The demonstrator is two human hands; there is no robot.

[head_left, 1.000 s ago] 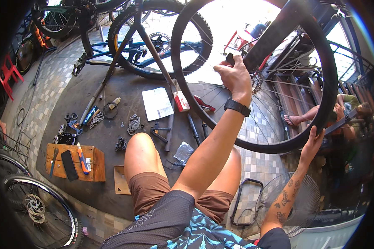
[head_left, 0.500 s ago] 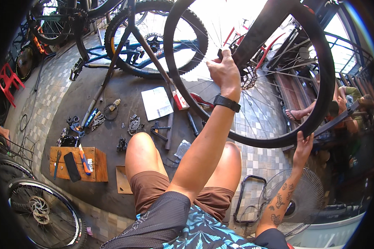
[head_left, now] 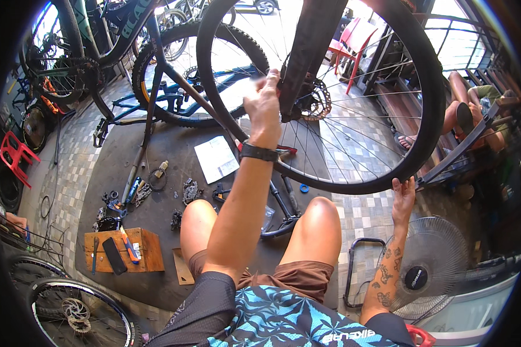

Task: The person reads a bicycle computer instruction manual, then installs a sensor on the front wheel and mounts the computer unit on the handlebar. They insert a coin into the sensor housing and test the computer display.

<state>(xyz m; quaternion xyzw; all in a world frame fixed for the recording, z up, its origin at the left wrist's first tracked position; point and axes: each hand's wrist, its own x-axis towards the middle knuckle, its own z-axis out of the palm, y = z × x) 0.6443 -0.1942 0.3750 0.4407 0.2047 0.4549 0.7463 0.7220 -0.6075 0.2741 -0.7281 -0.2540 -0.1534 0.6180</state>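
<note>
Since the earlier frame, the left hand (head_left: 264,104) has shifted from the tyre's upper edge toward the hub, and the wheel now fills more of the view.

At far left a red stool (head_left: 14,155) stands on the tiled floor, with a loose spoked wheel (head_left: 78,312) below it. A small wooden box (head_left: 121,250) carries hand tools. Chain parts (head_left: 190,191) and a white paper sheet (head_left: 216,159) lie on the dark mat (head_left: 156,144), beneath a blue bike frame (head_left: 173,98).

In the centre, the left hand's grip is closed on something small at the fork beside the brake disc (head_left: 312,99); the forearm hides part of the spokes. The bicycle wheel (head_left: 382,92) stands upright above the person's bare knees, black knobbly tyre, thin silver spokes.

The right hand (head_left: 403,199) presses open fingers against the tyre's lower edge. A floor fan (head_left: 434,266) sits at lower right.
</note>
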